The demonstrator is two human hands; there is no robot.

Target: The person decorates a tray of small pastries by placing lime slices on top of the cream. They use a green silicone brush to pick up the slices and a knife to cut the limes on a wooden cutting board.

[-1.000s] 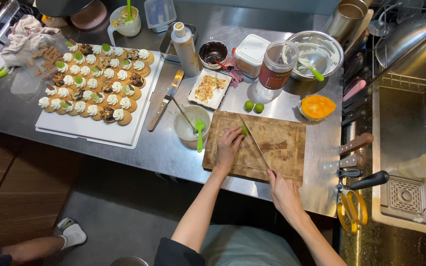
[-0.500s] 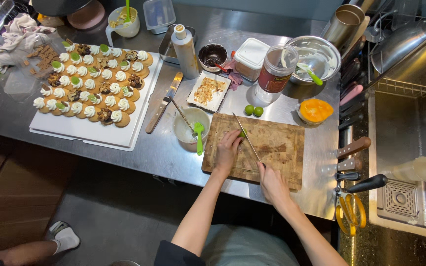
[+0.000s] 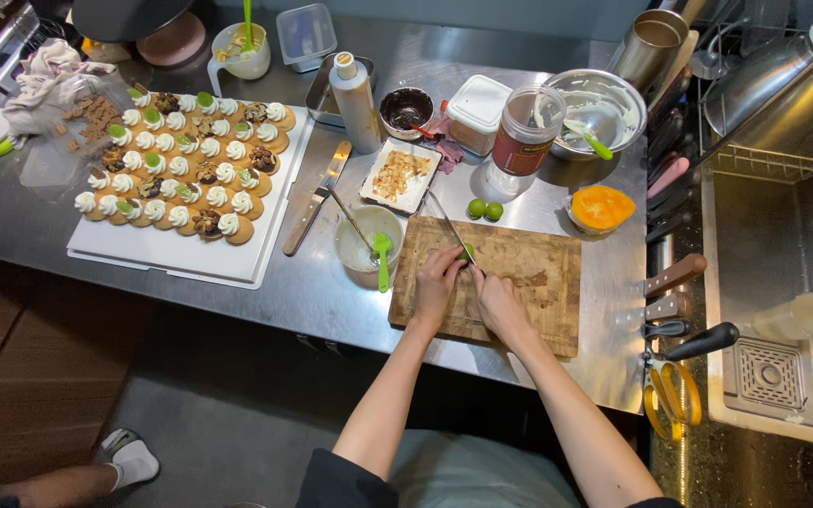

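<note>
A wooden cutting board (image 3: 529,282) lies on the steel counter. My left hand (image 3: 437,282) presses a small green lime (image 3: 466,252) onto the board. My right hand (image 3: 493,299) grips a knife (image 3: 449,226) whose blade points away from me, its edge set against the lime. Both hands sit close together near the board's upper left part. Two more whole limes (image 3: 484,209) rest just beyond the board.
A white board with several cream-topped tartlets (image 3: 181,179) lies at the left. A small bowl with a green spoon (image 3: 369,240), a white dish (image 3: 400,175), a squeeze bottle (image 3: 354,90), a metal bowl (image 3: 595,113), an orange-filled cup (image 3: 600,209) and knife handles (image 3: 677,306) surround the board.
My right hand drew in from the board's right edge toward my left hand. The knife swung from a long diagonal across the board to point away from me, over the lime.
</note>
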